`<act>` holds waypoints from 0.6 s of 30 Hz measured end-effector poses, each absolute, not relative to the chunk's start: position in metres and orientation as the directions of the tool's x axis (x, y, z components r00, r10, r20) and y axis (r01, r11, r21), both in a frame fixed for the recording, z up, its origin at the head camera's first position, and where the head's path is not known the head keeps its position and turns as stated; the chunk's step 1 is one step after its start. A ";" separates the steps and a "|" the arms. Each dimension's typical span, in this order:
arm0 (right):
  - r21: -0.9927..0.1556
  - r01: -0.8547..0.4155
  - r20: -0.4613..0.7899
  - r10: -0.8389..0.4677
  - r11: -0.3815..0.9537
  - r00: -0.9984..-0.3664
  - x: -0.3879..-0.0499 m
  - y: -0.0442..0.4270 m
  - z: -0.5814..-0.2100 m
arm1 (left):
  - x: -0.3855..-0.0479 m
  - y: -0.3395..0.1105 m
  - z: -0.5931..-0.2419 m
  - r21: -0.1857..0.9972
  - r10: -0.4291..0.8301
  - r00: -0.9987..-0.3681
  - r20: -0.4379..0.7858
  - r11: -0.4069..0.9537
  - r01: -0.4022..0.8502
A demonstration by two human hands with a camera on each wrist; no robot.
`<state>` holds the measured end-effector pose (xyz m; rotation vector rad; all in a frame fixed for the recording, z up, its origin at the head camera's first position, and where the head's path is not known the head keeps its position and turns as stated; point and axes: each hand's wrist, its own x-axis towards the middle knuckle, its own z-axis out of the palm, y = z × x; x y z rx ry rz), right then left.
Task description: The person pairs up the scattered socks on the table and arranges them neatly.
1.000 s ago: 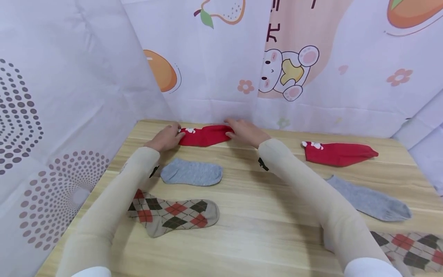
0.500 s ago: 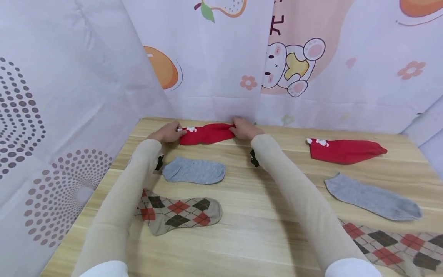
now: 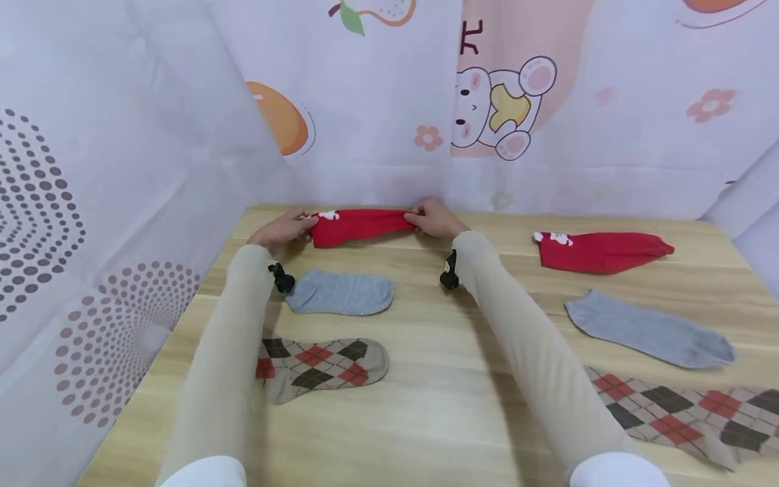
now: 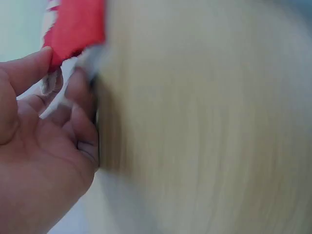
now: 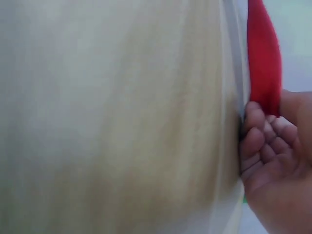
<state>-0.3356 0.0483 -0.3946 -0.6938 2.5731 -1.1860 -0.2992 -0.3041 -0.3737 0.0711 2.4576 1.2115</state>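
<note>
A red sock [image 3: 365,224] with a white figure near one end is stretched between my two hands at the table's far edge. My left hand [image 3: 283,227] pinches its left end, thumb against fingers, as the left wrist view shows with the red cloth [image 4: 78,29]. At the other end my right hand [image 3: 437,219] pinches the sock's narrow tip; the right wrist view has the red strip [image 5: 264,58] running up from thumb and curled fingers. Closer to me than the red sock lie a grey sock [image 3: 341,293] and an argyle sock [image 3: 325,368], its left end partly behind my left sleeve.
On the right side of the wooden table [image 3: 450,406] lie a second red sock [image 3: 602,252], a second grey sock [image 3: 651,328] and another argyle sock [image 3: 675,412], cut off by the frame. A printed curtain [image 3: 377,149] hangs behind the table's far edge.
My right hand has closed on the red sock's right end. The sock now looks pulled straighter and slightly raised, with both hands at its ends. The head view has shifted a little.
</note>
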 end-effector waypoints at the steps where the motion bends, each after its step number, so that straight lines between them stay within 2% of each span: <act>1: -0.782 -0.312 0.005 -0.495 0.540 -0.869 -0.334 0.050 -0.396 | -0.299 -0.304 -0.375 0.801 0.202 -0.921 -0.334 0.576 -0.164; 4: -0.811 -0.299 0.048 -0.452 0.503 -0.891 -0.331 0.051 -0.401 | -0.298 -0.300 -0.377 0.845 0.148 -0.932 -0.330 0.487 -0.222; 10: -0.784 -0.331 0.150 -0.358 0.526 -0.922 -0.324 0.048 -0.409 | -0.295 -0.295 -0.385 0.856 0.063 -0.956 -0.287 0.465 -0.227; 14: -0.764 -0.376 0.194 -0.371 0.524 -0.908 -0.321 0.046 -0.410 | -0.291 -0.298 -0.388 0.862 0.031 -0.956 -0.292 0.442 -0.249; 18: -0.778 -0.359 0.134 -0.421 0.516 -0.897 -0.318 0.051 -0.402 | -0.286 -0.298 -0.387 0.859 0.042 -0.957 -0.287 0.454 -0.238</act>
